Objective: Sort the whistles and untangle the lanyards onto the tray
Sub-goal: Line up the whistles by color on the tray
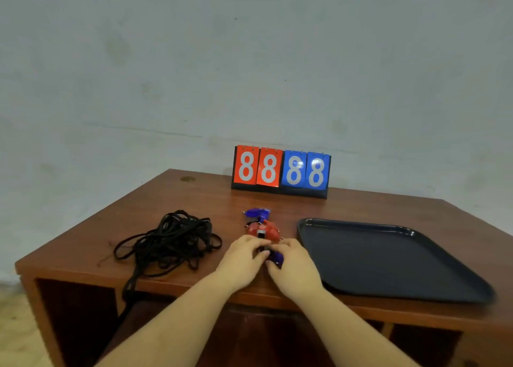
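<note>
A flip scoreboard (281, 171) stands at the far edge of the table (205, 197). Its two red cards on the left each show a white 8, and its two blue cards on the right likewise, reading 88 88.

blue whistle (276, 258) mostly hidden between both hands' fingers (262, 252), lanyards (169, 240) trailing off the table edge, forearms cut off below

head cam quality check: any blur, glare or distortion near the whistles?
Head view: soft overall, and the whistles and both hands' fingers are smeared; faint sheen on the tray rim and the scoreboard cards; wide-angle bending shows in the table edges; lighting flat, shadows weak.
</note>
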Demonstrator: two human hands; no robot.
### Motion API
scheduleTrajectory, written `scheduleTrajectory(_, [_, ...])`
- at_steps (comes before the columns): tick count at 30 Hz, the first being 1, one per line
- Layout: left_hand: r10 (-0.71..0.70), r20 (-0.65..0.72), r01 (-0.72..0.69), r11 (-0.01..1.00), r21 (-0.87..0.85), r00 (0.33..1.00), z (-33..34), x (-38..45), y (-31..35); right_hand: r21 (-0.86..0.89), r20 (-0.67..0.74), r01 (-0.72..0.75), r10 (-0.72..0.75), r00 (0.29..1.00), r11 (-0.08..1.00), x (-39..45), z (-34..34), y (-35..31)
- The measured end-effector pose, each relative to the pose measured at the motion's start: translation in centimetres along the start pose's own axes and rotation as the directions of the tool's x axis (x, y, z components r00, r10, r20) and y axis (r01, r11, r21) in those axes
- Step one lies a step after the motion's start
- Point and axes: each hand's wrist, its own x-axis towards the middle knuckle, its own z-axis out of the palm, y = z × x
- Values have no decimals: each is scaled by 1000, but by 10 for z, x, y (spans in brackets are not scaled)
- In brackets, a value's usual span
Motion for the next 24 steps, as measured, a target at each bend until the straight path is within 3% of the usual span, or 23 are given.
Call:
scheduleTrajectory(5, [-41, -101, 34, 997, -63, 994, 6, 7, -10, 18, -59, -1, 2, 998, 1000, -2, 8, 5])
scheduleTrajectory(13, [-46, -14, 46, 998, 32, 999, 4, 37, -18, -7, -114, -19, 18, 993, 1000, 24, 16, 4])
scheduleTrajectory(19, [-36, -51, 43, 990, 132, 998, 7, 44, -20, -28, -185, -11, 6, 983, 1000, 31, 21, 8])
scheduleTrajectory(24, [-86, -129, 90, 996, 20, 988, 4, 40, -24, -48, -174, -13, 5, 985, 999, 33, 19, 10])
